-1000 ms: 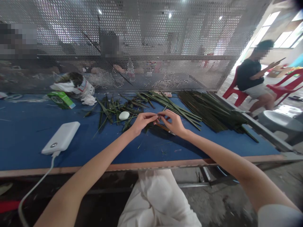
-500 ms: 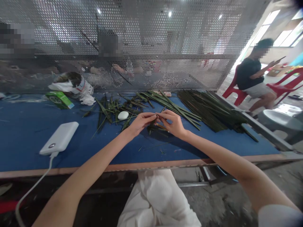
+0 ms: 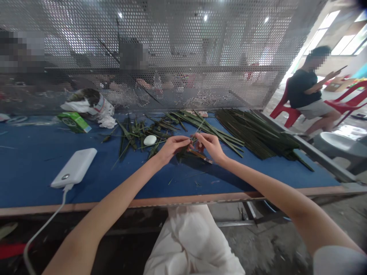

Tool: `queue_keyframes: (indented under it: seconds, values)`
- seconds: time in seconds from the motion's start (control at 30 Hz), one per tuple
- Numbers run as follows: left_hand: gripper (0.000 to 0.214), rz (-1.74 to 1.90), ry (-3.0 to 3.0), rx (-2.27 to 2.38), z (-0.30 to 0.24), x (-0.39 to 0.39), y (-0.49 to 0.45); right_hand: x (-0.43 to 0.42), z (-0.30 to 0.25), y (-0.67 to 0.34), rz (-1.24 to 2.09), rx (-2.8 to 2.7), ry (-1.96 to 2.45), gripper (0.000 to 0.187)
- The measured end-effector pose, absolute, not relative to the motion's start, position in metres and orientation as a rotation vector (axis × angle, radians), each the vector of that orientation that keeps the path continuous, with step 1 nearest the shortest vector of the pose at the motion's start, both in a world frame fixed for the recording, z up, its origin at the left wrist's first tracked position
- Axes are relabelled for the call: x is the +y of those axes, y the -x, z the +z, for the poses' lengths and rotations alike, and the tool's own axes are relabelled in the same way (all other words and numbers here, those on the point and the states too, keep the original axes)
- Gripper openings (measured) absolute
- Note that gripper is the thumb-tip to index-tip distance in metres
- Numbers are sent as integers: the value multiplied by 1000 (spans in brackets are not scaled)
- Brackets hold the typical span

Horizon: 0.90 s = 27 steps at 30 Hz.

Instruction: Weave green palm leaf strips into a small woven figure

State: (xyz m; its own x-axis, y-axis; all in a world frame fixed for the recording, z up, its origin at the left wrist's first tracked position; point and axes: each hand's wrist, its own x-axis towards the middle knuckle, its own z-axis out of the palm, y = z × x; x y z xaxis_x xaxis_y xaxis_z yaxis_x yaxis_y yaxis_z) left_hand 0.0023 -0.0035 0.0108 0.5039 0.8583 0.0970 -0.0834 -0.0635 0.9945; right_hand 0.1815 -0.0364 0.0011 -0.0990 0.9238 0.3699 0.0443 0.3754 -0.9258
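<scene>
My left hand [image 3: 172, 148] and my right hand [image 3: 210, 147] meet fingertip to fingertip over the blue table [image 3: 34, 164]. Both pinch a thin green leaf strip [image 3: 197, 134] that rises between them. A brown-handled knife [image 3: 200, 155] lies on the table just under my right hand; whether the hand holds it I cannot tell. Loose green leaf scraps [image 3: 137, 133] lie just beyond my left hand, around a white oval object [image 3: 150, 139]. A thick bundle of long dark green leaves [image 3: 255, 133] lies to the right of my right hand.
A white power bank [image 3: 75, 167] with a white cable [image 3: 43, 229] lies at the left front. A green carton [image 3: 74, 121] and a crumpled bag [image 3: 88, 102] sit at the back left. A perforated metal screen [image 3: 172, 57] closes the far edge. A person sits on a red chair [image 3: 283, 110] at right.
My hands stay pinched together at the same spot. The leaf strip now sticks up higher between the fingers, and the knife shows more plainly under my right hand.
</scene>
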Motion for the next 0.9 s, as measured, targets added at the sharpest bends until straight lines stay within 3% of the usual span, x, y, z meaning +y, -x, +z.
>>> queue_keyframes:
  seconds: [0.2, 0.43, 0.53, 0.7, 0.9]
  values:
    - [25, 899, -1564, 796, 12, -7, -4, -31, 3, -186, 1029, -1389, 881, 33]
    - [23, 964, -1538, 844, 10, -4, -2, -37, -5, -183, 804, -1534, 938, 34]
    - [24, 969, -1516, 822, 8, -4, -3, -38, -13, -185, 507, -1709, 963, 33]
    - [25, 992, -1475, 809, 7, -4, -5, -33, -13, -200, -258, -2093, 871, 27]
    - [23, 978, -1495, 740, 7, -2, -2, -32, 0, -211, -597, -2307, 725, 30]
